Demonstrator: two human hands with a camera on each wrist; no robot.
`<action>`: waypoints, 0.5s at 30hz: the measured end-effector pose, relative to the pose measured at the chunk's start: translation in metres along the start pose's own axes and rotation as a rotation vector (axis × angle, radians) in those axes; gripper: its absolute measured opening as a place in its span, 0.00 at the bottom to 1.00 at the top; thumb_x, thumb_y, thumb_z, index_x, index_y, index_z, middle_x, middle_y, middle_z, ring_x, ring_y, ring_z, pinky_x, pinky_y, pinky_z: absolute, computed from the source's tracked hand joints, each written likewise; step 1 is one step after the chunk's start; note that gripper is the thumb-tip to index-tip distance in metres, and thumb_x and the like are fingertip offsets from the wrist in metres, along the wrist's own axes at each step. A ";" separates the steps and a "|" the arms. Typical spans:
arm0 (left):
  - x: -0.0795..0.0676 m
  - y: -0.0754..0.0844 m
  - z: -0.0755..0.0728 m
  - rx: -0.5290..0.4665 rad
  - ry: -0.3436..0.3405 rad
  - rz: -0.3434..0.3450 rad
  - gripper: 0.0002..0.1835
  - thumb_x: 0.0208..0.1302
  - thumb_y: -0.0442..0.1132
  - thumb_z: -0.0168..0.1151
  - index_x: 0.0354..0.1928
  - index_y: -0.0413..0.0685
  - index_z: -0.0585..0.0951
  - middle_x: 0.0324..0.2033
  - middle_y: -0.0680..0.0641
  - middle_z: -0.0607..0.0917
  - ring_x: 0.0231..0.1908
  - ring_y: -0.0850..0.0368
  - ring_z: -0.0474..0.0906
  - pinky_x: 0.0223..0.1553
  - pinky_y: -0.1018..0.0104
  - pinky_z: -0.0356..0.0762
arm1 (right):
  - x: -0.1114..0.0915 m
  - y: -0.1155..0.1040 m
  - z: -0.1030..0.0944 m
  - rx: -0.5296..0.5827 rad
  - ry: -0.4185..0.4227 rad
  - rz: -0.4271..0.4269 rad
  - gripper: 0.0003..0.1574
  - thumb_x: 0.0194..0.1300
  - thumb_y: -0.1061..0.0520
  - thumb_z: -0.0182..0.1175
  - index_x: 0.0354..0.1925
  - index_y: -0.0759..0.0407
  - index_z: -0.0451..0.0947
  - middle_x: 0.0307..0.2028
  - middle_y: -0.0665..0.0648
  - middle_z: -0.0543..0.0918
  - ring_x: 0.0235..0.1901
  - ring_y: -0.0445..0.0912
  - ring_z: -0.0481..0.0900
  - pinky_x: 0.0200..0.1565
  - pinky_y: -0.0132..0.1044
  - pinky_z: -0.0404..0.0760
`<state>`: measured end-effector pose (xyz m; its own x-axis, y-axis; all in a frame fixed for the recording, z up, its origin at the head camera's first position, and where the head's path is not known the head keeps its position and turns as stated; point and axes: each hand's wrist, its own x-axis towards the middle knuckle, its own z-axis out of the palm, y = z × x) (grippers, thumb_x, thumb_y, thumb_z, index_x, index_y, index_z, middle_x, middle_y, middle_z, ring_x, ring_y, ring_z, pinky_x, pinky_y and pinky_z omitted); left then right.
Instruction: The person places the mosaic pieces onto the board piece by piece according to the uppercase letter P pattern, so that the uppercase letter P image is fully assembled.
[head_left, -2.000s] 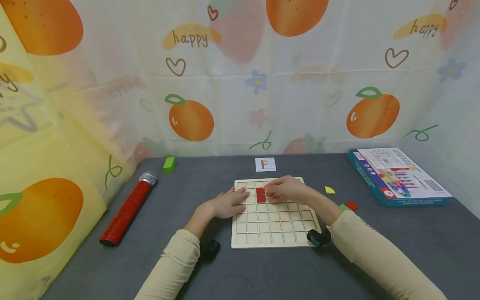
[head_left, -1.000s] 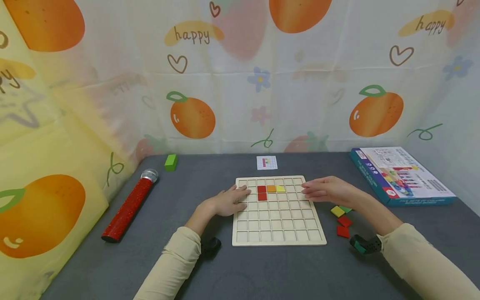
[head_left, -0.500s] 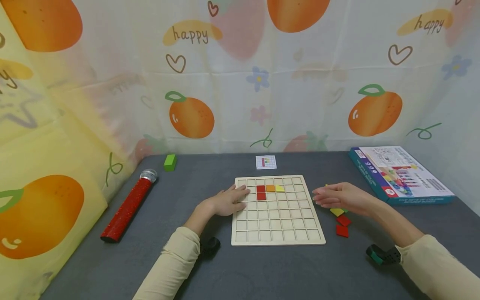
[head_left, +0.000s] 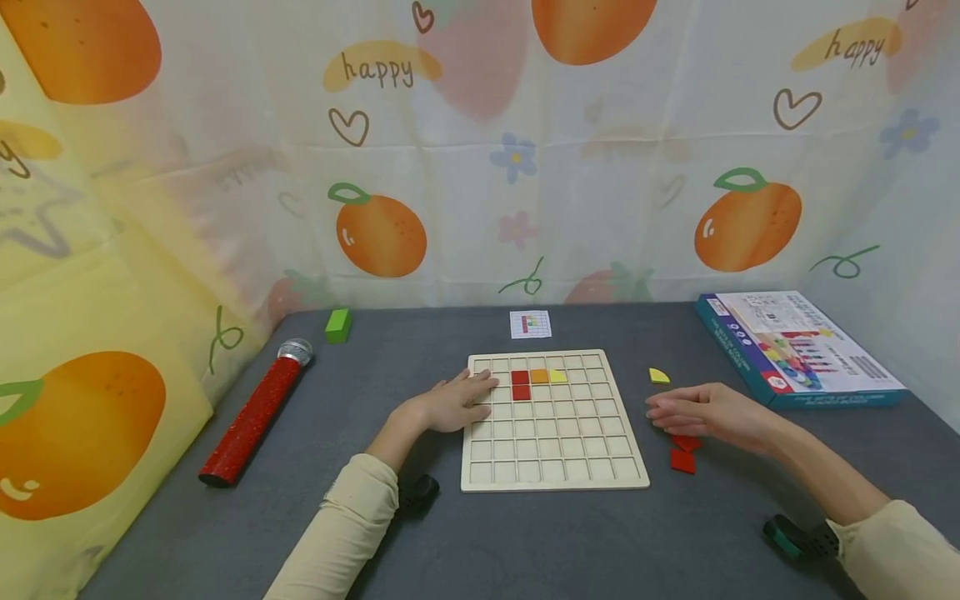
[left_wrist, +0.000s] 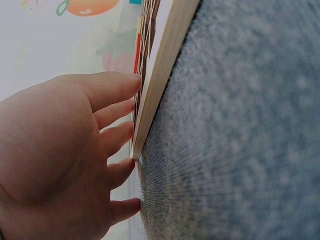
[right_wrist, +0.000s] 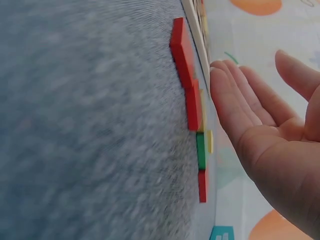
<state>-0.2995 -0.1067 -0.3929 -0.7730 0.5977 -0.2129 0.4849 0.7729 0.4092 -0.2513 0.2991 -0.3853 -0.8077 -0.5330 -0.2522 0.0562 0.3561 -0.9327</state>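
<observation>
A wooden grid board (head_left: 555, 450) lies mid-table with two red tiles (head_left: 521, 384), an orange tile (head_left: 538, 377) and a yellow tile (head_left: 557, 377) in its upper cells. My left hand (head_left: 447, 404) rests with spread fingers on the board's left edge. To the right of the board, my right hand (head_left: 708, 412) hovers over loose tiles, its fingers straight and holding nothing. Below it in the head view show red tiles (head_left: 682, 462); a yellow rounded piece (head_left: 659, 377) lies just beyond. The right wrist view also shows a green tile (right_wrist: 201, 151), which the hand hides from the head camera.
Behind the board lies a small pattern card (head_left: 530, 324). At the left are a red glitter microphone (head_left: 255, 421) and a green block (head_left: 338, 326). A flat game box (head_left: 802, 350) sits at the back right. A printed curtain (head_left: 465, 225) hangs behind the grey table (head_left: 525, 550).
My right hand has left the board's upper cells and moved right, over the loose tiles. An orange and a yellow tile now show where it was. My left hand has stayed put.
</observation>
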 end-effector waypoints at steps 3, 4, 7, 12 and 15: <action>0.000 -0.001 0.001 -0.006 0.001 0.004 0.30 0.74 0.45 0.48 0.73 0.48 0.57 0.73 0.45 0.52 0.72 0.43 0.39 0.65 0.39 0.41 | -0.006 0.003 0.000 -0.010 0.000 -0.009 0.33 0.75 0.52 0.49 0.66 0.76 0.60 0.59 0.69 0.72 0.57 0.51 0.75 0.52 0.36 0.75; 0.001 -0.001 0.001 -0.005 0.000 0.005 0.30 0.74 0.45 0.48 0.74 0.48 0.57 0.73 0.45 0.51 0.72 0.43 0.39 0.65 0.39 0.41 | -0.009 0.004 -0.001 -0.014 0.002 -0.010 0.33 0.74 0.53 0.50 0.66 0.75 0.61 0.59 0.69 0.73 0.56 0.49 0.76 0.52 0.36 0.75; 0.000 -0.001 0.001 -0.007 -0.003 0.006 0.30 0.74 0.46 0.48 0.74 0.48 0.57 0.73 0.45 0.51 0.72 0.43 0.38 0.65 0.39 0.41 | -0.016 0.006 -0.001 -0.009 -0.002 -0.021 0.31 0.73 0.55 0.52 0.65 0.76 0.62 0.59 0.68 0.73 0.53 0.44 0.77 0.51 0.35 0.76; 0.000 0.001 -0.001 -0.003 -0.002 0.004 0.30 0.74 0.45 0.48 0.73 0.48 0.57 0.73 0.45 0.51 0.72 0.43 0.39 0.65 0.39 0.41 | -0.026 0.011 -0.003 0.034 -0.025 -0.028 0.32 0.73 0.57 0.53 0.64 0.80 0.60 0.56 0.66 0.76 0.51 0.41 0.79 0.50 0.34 0.76; -0.001 0.002 -0.001 0.001 -0.003 0.002 0.30 0.74 0.45 0.48 0.74 0.48 0.57 0.73 0.45 0.52 0.72 0.43 0.39 0.65 0.39 0.41 | -0.029 0.012 -0.003 0.048 -0.030 -0.024 0.33 0.73 0.57 0.53 0.64 0.82 0.58 0.55 0.66 0.77 0.50 0.42 0.79 0.50 0.34 0.76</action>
<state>-0.2989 -0.1062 -0.3909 -0.7709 0.5996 -0.2152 0.4866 0.7722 0.4086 -0.2290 0.3212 -0.3888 -0.7913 -0.5639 -0.2361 0.0656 0.3057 -0.9499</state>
